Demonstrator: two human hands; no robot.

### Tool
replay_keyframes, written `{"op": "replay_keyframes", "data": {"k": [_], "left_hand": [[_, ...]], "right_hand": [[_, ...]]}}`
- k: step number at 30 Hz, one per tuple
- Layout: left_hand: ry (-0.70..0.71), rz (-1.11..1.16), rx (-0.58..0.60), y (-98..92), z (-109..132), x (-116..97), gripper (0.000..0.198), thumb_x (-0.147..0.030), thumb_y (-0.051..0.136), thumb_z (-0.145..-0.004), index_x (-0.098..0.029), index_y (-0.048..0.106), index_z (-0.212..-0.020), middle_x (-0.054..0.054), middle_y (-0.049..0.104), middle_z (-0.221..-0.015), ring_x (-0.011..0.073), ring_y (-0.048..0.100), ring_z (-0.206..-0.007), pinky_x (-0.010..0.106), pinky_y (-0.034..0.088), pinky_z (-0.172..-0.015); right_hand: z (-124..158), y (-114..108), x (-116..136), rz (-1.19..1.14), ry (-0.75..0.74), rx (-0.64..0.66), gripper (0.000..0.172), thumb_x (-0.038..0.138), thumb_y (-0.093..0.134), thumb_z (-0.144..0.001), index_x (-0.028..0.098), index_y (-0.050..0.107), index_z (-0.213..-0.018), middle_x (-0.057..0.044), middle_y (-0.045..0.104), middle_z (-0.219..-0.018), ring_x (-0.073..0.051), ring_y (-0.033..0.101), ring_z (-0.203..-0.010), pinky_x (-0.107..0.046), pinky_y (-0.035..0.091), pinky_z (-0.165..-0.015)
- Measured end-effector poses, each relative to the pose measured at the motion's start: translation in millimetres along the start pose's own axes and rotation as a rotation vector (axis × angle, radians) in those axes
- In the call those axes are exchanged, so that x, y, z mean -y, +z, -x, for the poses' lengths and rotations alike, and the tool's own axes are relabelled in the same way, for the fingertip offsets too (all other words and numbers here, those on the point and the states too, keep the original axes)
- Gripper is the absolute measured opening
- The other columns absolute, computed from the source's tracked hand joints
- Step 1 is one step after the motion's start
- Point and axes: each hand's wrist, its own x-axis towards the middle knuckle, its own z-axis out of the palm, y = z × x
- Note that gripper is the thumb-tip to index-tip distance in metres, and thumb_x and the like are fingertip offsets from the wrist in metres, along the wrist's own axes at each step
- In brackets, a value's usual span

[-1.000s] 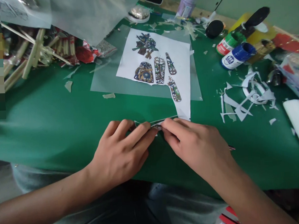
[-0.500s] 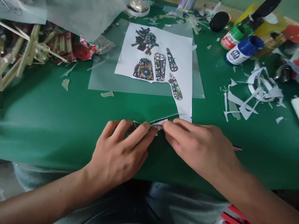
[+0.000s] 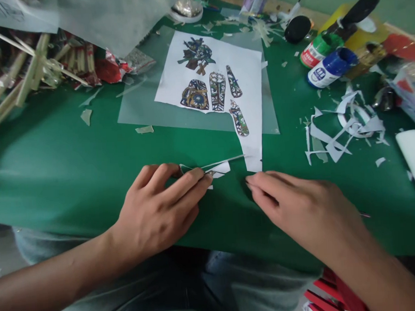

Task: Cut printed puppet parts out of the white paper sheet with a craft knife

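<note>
My left hand is closed at the left, its fingertips pressing a small white paper piece with a dark printed pattern down on the green table. A thin translucent strip sticks out past the paper to the right. Apart from the paper, to the right, my right hand is pinched closed. Behind its wrist shows the pinkish end of a slim pen-like tool; its tip is hidden by the fingers. Just beyond that hand lies a white sheet bearing several coloured printed cut-outs.
Under the sheet is a translucent film. Paper scraps lie around a white tape roll on the right. Paint bottles, one blue and one green, lie behind it. Wrapped sticks are heaped at the back left.
My right hand has drawn away from the paper piece to the right, the slim tool moving with it. My left hand keeps its hold. The whole view has shifted slightly.
</note>
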Motion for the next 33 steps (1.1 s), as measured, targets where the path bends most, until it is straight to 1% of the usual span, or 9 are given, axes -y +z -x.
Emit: {"op": "replay_keyframes", "data": {"k": [2, 5, 8, 11, 14, 18, 23, 27, 33], "left_hand": [[0.01, 0.027, -0.005, -1.0, 1.8, 4.5, 0.03, -0.016, 0.06, -0.086, -0.018, 0.067, -0.115, -0.001, 0.071, -0.114, 0.0264, 0.057, -0.091, 0.039, 0.041, -0.071], [0.052, 0.068, -0.012, -3.6, -0.4, 16.1, 0.028, -0.014, 0.06, -0.086, -0.02, 0.067, -0.112, -0.003, 0.071, -0.115, 0.0255, 0.058, -0.094, 0.038, 0.041, -0.071], [0.133, 0.083, -0.009, -6.4, -8.6, 29.1, 0.026, -0.012, 0.057, -0.089, -0.022, 0.068, -0.11, -0.003, 0.072, -0.113, 0.0244, 0.06, -0.097, 0.037, 0.041, -0.071], [0.207, 0.068, 0.001, -8.3, -15.7, 35.7, 0.025, -0.014, 0.046, -0.095, -0.02, 0.069, -0.104, 0.001, 0.073, -0.109, 0.0227, 0.061, -0.089, 0.036, 0.042, -0.068], [0.226, 0.072, 0.026, -8.8, -14.9, 34.4, 0.03, -0.016, 0.039, -0.098, -0.017, 0.068, -0.107, 0.003, 0.073, -0.108, 0.0212, 0.063, -0.09, 0.035, 0.046, -0.069], [0.183, 0.078, 0.044, -7.7, -7.1, 30.1, 0.031, -0.015, 0.04, -0.096, -0.019, 0.066, -0.113, 0.003, 0.07, -0.116, 0.0228, 0.063, -0.105, 0.035, 0.049, -0.08], [0.182, 0.096, 0.077, -6.8, -2.9, 29.4, 0.032, -0.014, 0.043, -0.095, -0.023, 0.064, -0.117, 0.003, 0.068, -0.121, 0.0244, 0.061, -0.113, 0.037, 0.05, -0.084], [0.155, 0.085, 0.081, -7.4, -2.9, 26.9, 0.034, -0.013, 0.045, -0.093, -0.025, 0.063, -0.119, 0.003, 0.067, -0.123, 0.0255, 0.061, -0.111, 0.039, 0.05, -0.083], [0.151, 0.049, 0.064, -7.7, -3.8, 23.7, 0.036, -0.008, 0.045, -0.091, -0.024, 0.064, -0.117, 0.004, 0.069, -0.119, 0.0258, 0.063, -0.104, 0.039, 0.049, -0.075]], "right_hand": [[2.7, -3.2, -3.7, -0.016, 0.028, -0.038, 0.011, 0.019, 0.054, -0.091, 0.02, 0.061, -0.083, 0.006, 0.057, -0.06, -0.006, 0.04, -0.041, -0.024, 0.023, -0.042], [-1.1, -5.0, -2.5, -0.055, 0.041, -0.088, 0.01, 0.02, 0.056, -0.091, 0.02, 0.06, -0.082, 0.006, 0.057, -0.057, -0.005, 0.045, -0.043, -0.022, 0.026, -0.043], [-11.6, -2.0, 4.6, -0.137, 0.003, -0.07, 0.009, 0.021, 0.053, -0.093, 0.019, 0.059, -0.086, 0.006, 0.057, -0.058, -0.005, 0.046, -0.043, -0.022, 0.027, -0.044], [-22.1, 4.6, 11.6, -0.184, -0.047, -0.054, 0.013, 0.021, 0.049, -0.094, 0.019, 0.056, -0.083, 0.006, 0.053, -0.056, -0.006, 0.044, -0.043, -0.023, 0.026, -0.044], [-27.9, 10.5, 14.5, -0.192, -0.082, -0.047, 0.018, 0.02, 0.048, -0.094, 0.019, 0.054, -0.077, 0.006, 0.048, -0.054, -0.007, 0.041, -0.044, -0.024, 0.024, -0.045], [-29.2, 12.5, 13.6, -0.192, -0.092, -0.035, 0.02, 0.018, 0.047, -0.093, 0.019, 0.055, -0.076, 0.006, 0.046, -0.054, -0.007, 0.038, -0.045, -0.024, 0.023, -0.046], [-28.9, 10.2, 13.6, -0.181, -0.101, -0.026, 0.019, 0.016, 0.047, -0.092, 0.019, 0.057, -0.075, 0.006, 0.049, -0.055, -0.008, 0.038, -0.046, -0.025, 0.023, -0.046], [-27.1, 9.4, 16.0, -0.158, -0.09, -0.018, 0.018, 0.017, 0.049, -0.092, 0.019, 0.056, -0.075, 0.006, 0.049, -0.055, -0.008, 0.04, -0.046, -0.025, 0.023, -0.046], [-24.1, 9.2, 19.0, -0.134, -0.079, -0.041, 0.019, 0.016, 0.05, -0.091, 0.019, 0.055, -0.073, 0.006, 0.049, -0.054, -0.007, 0.04, -0.045, -0.025, 0.022, -0.044]]}}
